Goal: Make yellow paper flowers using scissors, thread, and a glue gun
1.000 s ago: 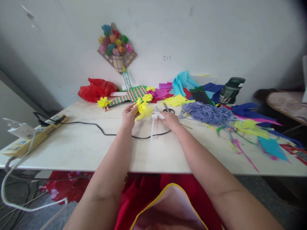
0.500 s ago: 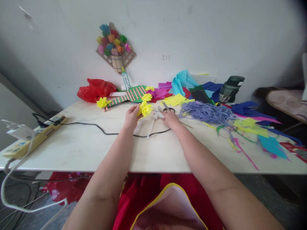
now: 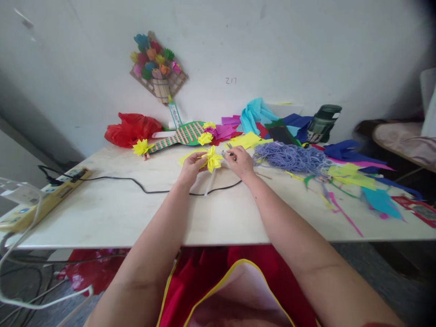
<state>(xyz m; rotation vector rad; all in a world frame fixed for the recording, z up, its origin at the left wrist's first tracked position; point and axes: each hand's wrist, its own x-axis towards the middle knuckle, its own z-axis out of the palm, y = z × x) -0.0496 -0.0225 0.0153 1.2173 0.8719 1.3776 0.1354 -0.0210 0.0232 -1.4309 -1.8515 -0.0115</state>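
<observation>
My left hand [image 3: 194,166] pinches a yellow crepe-paper flower [image 3: 212,160], its petals facing right. Just to the right, my right hand [image 3: 241,162] has its fingers curled over the black handles of a pair of scissors [image 3: 229,146], whose blades poke out beyond the fingers. Between the hands, a white glue gun is mostly hidden by the flower, with its clear glue stick [image 3: 209,184] pointing towards me. Behind the flower lies a green guitar-shaped craft [image 3: 189,133] with pink strips and yellow and magenta paper flowers.
Purple cord [image 3: 293,158] is heaped at the right among coloured paper scraps and a dark green bottle [image 3: 324,123]. A black cable [image 3: 143,185] crosses the table from a power strip [image 3: 44,200]. A red plastic bag [image 3: 132,130] and a glue bottle [image 3: 175,112] are at the back.
My right hand has moved from beside the glue gun onto the scissors' handles. My left hand has turned the flower and shifted it slightly right, now covering much of the glue gun.
</observation>
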